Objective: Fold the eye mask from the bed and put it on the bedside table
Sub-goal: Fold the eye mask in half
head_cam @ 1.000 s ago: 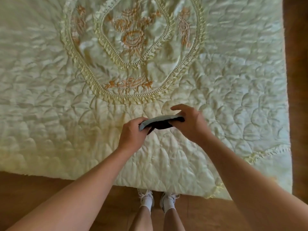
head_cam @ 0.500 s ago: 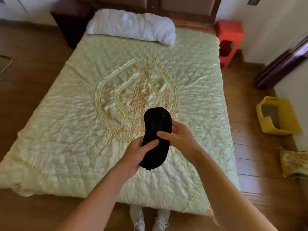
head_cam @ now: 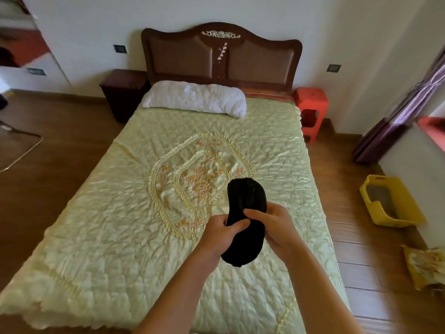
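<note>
Fingers of left hand (head_cam: pixel 222 231) and right hand (head_cam: pixel 277 225) grasp black eye mask (head_cam: pixel 245 220) above bed (head_cam: pixel 120 225).

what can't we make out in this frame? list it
Head view, the only one:
- Eye mask: its middle is covered by the left hand and right hand, so the fold state is unclear.
- Mask strap: not visible, black on black.
- Bedside table: dark and far away; top surface detail unreadable.
- Headboard inlay: too small.
- Right-edge window: cut off by the frame.
</note>
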Available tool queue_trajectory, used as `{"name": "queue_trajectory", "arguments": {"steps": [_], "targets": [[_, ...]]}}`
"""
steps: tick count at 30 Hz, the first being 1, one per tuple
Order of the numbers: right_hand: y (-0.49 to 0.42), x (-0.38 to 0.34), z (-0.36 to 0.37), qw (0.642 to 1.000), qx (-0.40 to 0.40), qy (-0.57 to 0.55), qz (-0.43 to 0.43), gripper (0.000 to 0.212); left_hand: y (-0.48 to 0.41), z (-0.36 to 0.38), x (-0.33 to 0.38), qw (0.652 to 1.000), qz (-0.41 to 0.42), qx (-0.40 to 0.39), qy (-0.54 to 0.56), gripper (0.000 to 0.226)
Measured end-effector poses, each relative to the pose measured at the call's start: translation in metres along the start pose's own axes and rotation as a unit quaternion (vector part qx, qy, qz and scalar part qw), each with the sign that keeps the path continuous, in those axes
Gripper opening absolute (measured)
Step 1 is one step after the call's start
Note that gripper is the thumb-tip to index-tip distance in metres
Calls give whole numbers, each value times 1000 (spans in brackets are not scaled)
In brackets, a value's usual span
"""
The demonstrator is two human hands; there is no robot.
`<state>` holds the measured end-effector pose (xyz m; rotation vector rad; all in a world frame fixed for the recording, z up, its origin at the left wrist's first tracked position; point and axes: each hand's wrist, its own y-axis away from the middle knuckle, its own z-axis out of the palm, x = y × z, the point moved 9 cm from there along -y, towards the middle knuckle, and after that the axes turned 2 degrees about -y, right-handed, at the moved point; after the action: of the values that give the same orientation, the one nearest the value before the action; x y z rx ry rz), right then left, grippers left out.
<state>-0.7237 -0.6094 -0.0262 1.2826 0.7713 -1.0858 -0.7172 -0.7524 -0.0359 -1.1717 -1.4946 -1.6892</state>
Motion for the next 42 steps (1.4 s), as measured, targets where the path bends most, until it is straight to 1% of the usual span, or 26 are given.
{"name": "queue_trajectory", "arguments": {"steps": [3, 6, 9, 12, 16, 19, 23, 26, 29, 32, 34, 36, 38, 39, 42], "targets": [[1, 0, -3, 1000, 12, -27, 7, 18, 2, 6, 1, 1000, -9, -7, 16, 19], [1, -9, -7, 999, 27, -19, -8, 19, 1, 12, 4, 999, -13, -18, 26, 18], [-1, -21, -10, 999, 30, -5, -35, 25, -1, 18, 7, 999, -22, -26, 42, 18], [0, -38, -15, 995, 42, 32, -89, 33, -4, 24, 10, 998, -36, -26, 52, 17], [11, -59, -16, 976, 41, 111, -181, 36, -8, 28, 10, 995, -59, -21, 75, 16], [18, -63, -16, 959, 27, 169, -225, 41, -10, 31, 8, 993, -67, -29, 97, 18], [30, -59, -15, 934, 12, 224, -278, 44, -11, 32, 0, 982, -91, -50, 160, 24], [37, -51, -15, 915, 11, 269, -299, 48, -9, 40, -4, 971, -91, -108, 193, 30], [41, -44, -17, 895, 21, 306, -323, 51, -3, 44, -4, 951, -100, -141, 256, 23], [45, -39, -24, 888, 34, 319, -329, 51, 1, 45, -8, 927, -135, -141, 322, 42], [48, -35, -24, 884, 29, 331, -328, 50, 4, 47, -11, 921, -149, -143, 331, 52], [50, -32, -23, 880, 20, 344, -326, 48, 7, 53, -12, 925, -142, -165, 310, 49], [49, -27, -26, 887, 13, 341, -310, 47, 9, 54, -14, 937, -133, -163, 280, 47], [49, -25, -30, 899, 12, 322, -297, 48, 9, 55, -14, 941, -128, -162, 270, 49], [54, -24, -47, 942, 49, 198, -267, 56, 10, 55, -13, 953, -110, -146, 241, 52]]}}
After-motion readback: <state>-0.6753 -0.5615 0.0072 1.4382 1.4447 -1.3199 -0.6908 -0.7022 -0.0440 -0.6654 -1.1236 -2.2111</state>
